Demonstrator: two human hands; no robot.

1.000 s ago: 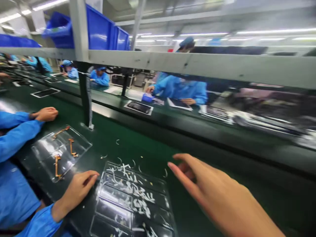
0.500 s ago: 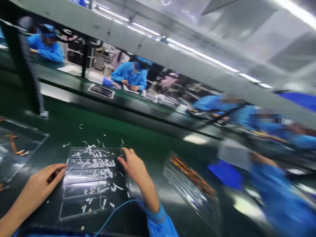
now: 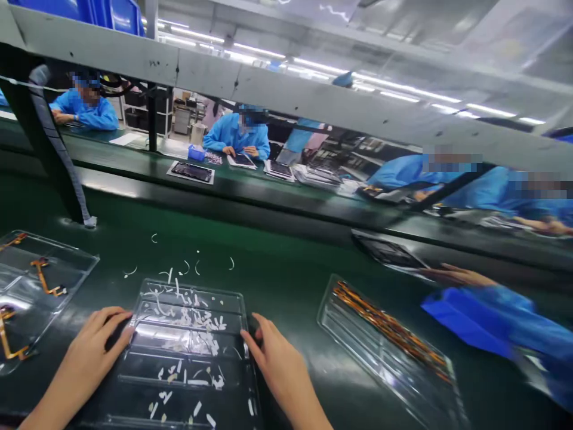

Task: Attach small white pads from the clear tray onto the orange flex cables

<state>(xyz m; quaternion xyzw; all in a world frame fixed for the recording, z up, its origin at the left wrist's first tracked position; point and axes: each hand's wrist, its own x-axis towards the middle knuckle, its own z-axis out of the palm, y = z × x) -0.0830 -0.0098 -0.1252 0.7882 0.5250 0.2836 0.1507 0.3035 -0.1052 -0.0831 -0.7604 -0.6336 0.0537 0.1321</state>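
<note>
A clear plastic tray (image 3: 179, 365) with raised ribs lies before me, scattered with small white strips and scraps. My left hand (image 3: 92, 352) grips its left edge between thumb and fingers. On the opposite side, my right hand (image 3: 280, 361) has thumb and fingertips at the tray's right edge. Several curved white slivers lie on the green bench just beyond the tray. To the left is another clear tray (image 3: 80, 280) with orange flex cables (image 3: 42, 278) in it.
At the right, a clear tray (image 3: 380, 364) holds a bundle of orange strips. Beyond it are a blue sheet (image 3: 465, 316) and a co-worker's hand (image 3: 465, 276) at a dark panel (image 3: 387, 251). A slanted post (image 3: 58, 143) stands at left; people in blue work across the bench.
The tray between my hands sits nearer to me, and my right hand has moved down along its right side. The co-worker's hand now touches a dark panel at right. The view has shifted.
</note>
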